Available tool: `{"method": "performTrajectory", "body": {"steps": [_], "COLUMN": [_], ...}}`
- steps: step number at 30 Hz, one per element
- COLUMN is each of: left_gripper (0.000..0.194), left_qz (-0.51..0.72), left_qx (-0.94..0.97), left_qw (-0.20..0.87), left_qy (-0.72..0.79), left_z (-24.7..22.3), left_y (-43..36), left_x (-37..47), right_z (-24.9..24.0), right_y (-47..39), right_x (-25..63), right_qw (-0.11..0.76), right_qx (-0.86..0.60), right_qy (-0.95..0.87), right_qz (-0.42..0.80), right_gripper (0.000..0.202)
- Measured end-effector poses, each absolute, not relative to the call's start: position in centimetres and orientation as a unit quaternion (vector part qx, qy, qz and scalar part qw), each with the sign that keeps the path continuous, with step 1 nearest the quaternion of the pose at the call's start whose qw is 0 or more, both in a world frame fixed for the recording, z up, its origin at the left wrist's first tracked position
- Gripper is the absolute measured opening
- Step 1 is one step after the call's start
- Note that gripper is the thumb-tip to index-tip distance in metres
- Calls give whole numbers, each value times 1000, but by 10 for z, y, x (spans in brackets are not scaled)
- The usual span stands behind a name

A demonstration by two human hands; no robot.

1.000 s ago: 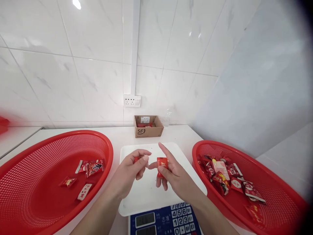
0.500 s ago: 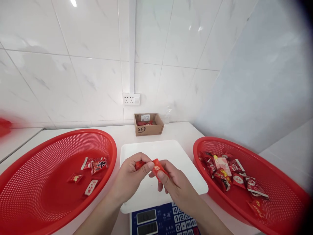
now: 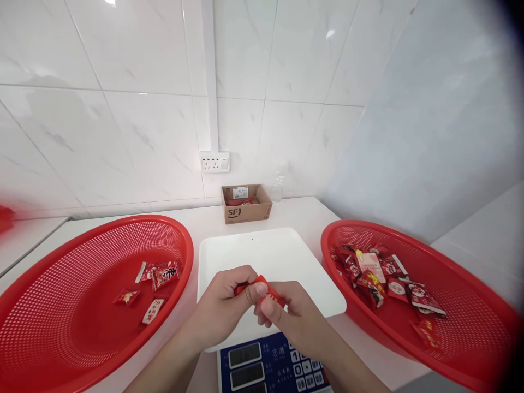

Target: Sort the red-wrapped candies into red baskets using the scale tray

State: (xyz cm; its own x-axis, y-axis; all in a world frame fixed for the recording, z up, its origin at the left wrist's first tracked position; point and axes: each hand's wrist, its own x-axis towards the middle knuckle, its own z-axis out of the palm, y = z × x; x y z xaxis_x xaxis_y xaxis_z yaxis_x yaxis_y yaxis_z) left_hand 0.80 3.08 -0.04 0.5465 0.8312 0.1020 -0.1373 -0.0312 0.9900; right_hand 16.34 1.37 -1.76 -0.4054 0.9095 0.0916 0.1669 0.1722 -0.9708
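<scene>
My left hand [image 3: 229,303] and my right hand [image 3: 292,308] meet over the front of a white scale pan [image 3: 254,251]. Between them is a small red wrapped candy [image 3: 273,295], pinched by the fingers of both. Fingers hide most of its wrapper, and I cannot make out whether it is torn. Beneath my hands shows the scale's blue panel [image 3: 278,363] with its displays and keys. The red basket on the left [image 3: 186,273] holds several small packets [image 3: 166,275]. More wrapped snacks [image 3: 372,278] lie heaped in the red basket on the right [image 3: 413,240].
A small cardboard box [image 3: 249,214] with red packets inside stands behind the scale. Beside it is a clear plastic bottle [image 3: 277,185]. The tiled wall with a power socket [image 3: 215,162] closes off the back of the white table [image 3: 303,207].
My right thumb has moved in towards the left one, and the fingers cover more of the candy. Both hands sit slightly lower in view; the camera has shifted a little.
</scene>
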Motion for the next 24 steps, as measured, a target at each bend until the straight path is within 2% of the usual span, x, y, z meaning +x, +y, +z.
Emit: {"method": "performTrajectory", "body": {"steps": [3,11,16,20,24], "left_gripper": [29,30,33,32,30], "left_qz": [363,367,394,448,442], "left_qx": [614,628,620,606,627], "left_qw": [638,616,602,565,524], "left_qy": [288,301,313,337,369], "left_z": [-2,-1,1,3,5], "left_y": [30,28,27,26,26], "left_x": [10,10,11,11,8], "right_z": [-18,-19,-20,-20,-21], "right_y": [14,12,13,14,16], "right_x": [163,159,157,158,161], "right_qw": [352,386,396,422,458], "right_qx": [-409,-397,-397,-420,-470], "right_qy": [-671,-704,-683,-669,-620], "right_qz": [509,444,468,445,430], "right_gripper": [53,49,48,44,37]}}
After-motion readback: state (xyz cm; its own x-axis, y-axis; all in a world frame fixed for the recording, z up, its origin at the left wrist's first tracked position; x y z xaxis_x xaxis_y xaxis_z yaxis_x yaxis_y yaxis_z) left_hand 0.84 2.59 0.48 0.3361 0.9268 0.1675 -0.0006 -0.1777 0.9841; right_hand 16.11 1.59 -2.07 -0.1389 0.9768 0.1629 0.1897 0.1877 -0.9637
